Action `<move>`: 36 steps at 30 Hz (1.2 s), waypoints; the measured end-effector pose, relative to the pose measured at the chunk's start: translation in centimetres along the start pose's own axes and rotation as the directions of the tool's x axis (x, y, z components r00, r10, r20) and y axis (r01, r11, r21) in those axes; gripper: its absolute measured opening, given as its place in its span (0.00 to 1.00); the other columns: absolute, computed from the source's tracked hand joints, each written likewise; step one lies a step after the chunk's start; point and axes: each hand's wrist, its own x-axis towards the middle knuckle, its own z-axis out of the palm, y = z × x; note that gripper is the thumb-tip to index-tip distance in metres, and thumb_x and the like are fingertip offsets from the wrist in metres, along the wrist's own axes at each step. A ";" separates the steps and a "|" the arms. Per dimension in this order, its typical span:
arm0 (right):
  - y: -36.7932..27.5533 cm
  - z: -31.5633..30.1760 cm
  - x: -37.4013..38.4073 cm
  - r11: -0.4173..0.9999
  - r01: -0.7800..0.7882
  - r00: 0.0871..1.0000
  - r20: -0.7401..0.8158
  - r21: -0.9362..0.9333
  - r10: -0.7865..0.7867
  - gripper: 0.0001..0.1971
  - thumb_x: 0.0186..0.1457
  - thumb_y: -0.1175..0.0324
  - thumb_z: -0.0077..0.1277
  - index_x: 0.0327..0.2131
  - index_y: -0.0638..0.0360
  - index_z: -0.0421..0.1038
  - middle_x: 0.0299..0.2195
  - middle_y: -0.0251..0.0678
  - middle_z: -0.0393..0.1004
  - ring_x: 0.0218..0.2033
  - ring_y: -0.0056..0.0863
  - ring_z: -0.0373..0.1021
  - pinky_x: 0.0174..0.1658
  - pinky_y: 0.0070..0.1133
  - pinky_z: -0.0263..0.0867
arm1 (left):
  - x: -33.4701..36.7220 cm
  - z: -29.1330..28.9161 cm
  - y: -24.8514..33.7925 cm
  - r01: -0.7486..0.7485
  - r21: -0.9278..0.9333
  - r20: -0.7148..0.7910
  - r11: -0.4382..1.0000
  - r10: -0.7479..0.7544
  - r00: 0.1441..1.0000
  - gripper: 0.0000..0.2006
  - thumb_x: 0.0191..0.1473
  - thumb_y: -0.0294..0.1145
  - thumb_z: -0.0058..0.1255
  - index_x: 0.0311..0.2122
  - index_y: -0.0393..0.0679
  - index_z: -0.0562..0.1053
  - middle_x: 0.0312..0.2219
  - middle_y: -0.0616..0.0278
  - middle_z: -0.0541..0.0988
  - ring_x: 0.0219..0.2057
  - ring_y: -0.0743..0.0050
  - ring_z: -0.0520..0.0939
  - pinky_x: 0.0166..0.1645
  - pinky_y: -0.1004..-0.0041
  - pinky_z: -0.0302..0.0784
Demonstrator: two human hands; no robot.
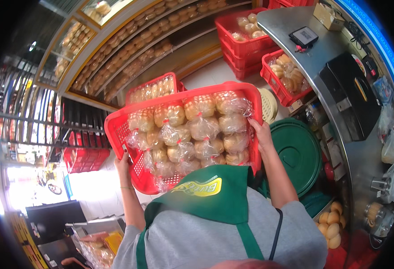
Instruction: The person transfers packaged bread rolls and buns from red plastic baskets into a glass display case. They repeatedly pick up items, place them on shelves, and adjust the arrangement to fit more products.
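Observation:
A red plastic crate is held in front of my body, with perforated walls and a wide rim. Inside lie several clear plastic bags of round bread buns, many tied with red at the neck. My left hand grips the crate's left side, its thumb over the rim. On the right side, my right hand is closed round the rim, fingers partly hidden by it. The crate's near edge is partly covered by my green apron.
Beyond the crate stands another red crate of buns, before shelves of bread. Stacked red crates are at the back. Rightward are a large green lidded bin, a bread-filled crate and a metal counter. Metal bars line the left.

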 end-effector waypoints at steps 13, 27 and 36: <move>-8.4 11.0 25.3 0.980 0.092 0.992 -0.071 -0.177 -0.106 0.07 0.53 0.66 0.56 0.31 0.57 0.73 0.20 0.25 0.70 0.18 0.14 0.64 0.21 0.14 0.56 | 28.1 15.9 2.2 0.041 -0.055 0.134 0.998 -0.033 0.990 0.07 0.56 0.31 0.55 0.37 0.40 0.74 0.19 0.68 0.74 0.17 0.81 0.72 0.22 0.78 0.66; -13.6 15.4 50.1 0.872 0.049 0.984 -0.128 -0.488 -0.127 0.07 0.50 0.69 0.52 0.32 0.62 0.72 0.19 0.30 0.71 0.15 0.17 0.64 0.17 0.17 0.58 | 44.5 28.6 6.1 0.102 0.035 0.119 0.994 -0.105 0.987 0.07 0.58 0.33 0.52 0.35 0.40 0.73 0.17 0.66 0.73 0.15 0.78 0.72 0.18 0.76 0.66; -21.8 8.2 68.9 0.864 -0.249 0.960 -0.227 -0.437 0.162 0.16 0.46 0.67 0.59 0.33 0.71 0.73 0.21 0.43 0.75 0.17 0.30 0.73 0.20 0.27 0.67 | 50.1 45.6 9.5 0.215 0.076 0.175 0.974 -0.225 0.958 0.03 0.56 0.26 0.51 0.36 0.40 0.73 0.20 0.66 0.74 0.18 0.77 0.74 0.21 0.73 0.69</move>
